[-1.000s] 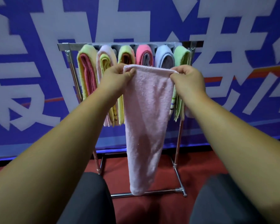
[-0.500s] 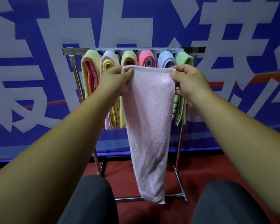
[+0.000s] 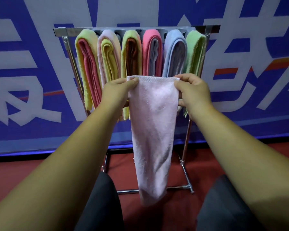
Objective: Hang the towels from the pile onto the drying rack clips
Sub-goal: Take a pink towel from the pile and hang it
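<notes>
A pale pink towel hangs straight down in front of me, held by its top hem. My left hand pinches the left corner and my right hand pinches the right corner. Behind it stands a metal drying rack with several folded towels looped over its top: yellow, light pink, green, coral pink, blue and light green. The held towel's hem sits well below the rack's top bar. The pile is not in view.
A blue and white banner wall stands right behind the rack. The floor is dark red. The rack's base bar lies on the floor. My dark-trousered knees are at the bottom.
Both hands have lowered the pink towel relative to the rack, from near its top bar to about halfway down the hung towels. The rack looms larger in view.
</notes>
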A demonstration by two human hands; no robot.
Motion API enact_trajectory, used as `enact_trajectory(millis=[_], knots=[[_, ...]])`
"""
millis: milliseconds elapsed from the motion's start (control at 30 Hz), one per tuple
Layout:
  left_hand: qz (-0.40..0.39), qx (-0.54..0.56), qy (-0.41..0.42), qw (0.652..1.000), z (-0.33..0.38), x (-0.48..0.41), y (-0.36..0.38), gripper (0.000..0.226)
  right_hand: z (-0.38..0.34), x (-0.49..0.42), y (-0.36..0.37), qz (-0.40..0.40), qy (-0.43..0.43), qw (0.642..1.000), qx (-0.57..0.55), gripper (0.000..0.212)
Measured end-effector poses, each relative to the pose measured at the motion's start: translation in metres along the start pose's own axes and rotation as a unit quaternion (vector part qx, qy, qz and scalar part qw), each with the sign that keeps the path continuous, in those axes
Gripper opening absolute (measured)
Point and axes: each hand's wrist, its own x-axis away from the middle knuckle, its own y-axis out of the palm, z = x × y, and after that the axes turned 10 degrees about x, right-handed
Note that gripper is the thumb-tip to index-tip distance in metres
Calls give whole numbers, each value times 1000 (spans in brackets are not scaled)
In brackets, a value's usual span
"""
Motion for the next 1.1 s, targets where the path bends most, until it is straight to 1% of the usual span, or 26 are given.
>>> enact_trajectory(millis=[167,300,467,600,667,733,767,833,900,967,1033,1100], knots=[[48,-12,-52,997,-57,8,1,20,48,18,19,1,34,998,54,18],[52,-21,-82,995,-101,17,8,14,88,35,43,-20,62,996,63,19],[17,-98,-68,993,-140,25,16,24,131,48,66,-53,71,995,38,18],[-41,-129,-48,990,-160,28,17,22,152,46,71,-54,64,992,89,24],[-78,-144,-45,986,-166,29,18,29,158,43,73,-63,67,991,96,21],[-105,-160,-43,981,-169,27,17,38,163,39,77,-71,75,990,95,23],[-106,-169,-40,979,-170,26,16,39,164,38,78,-78,81,990,88,25],[-85,-181,-21,980,-172,22,10,34,164,36,83,-97,88,989,69,27],[-51,-175,-3,983,-173,19,5,24,161,37,85,-119,90,988,50,35],[-20,-169,12,985,-175,14,0,20,161,36,87,-134,101,986,8,39],[-2,-184,25,983,-178,8,-2,15,160,34,86,-139,106,984,-17,35],[4,-208,24,978,-181,5,-2,22,159,32,83,-126,103,987,-6,29]])
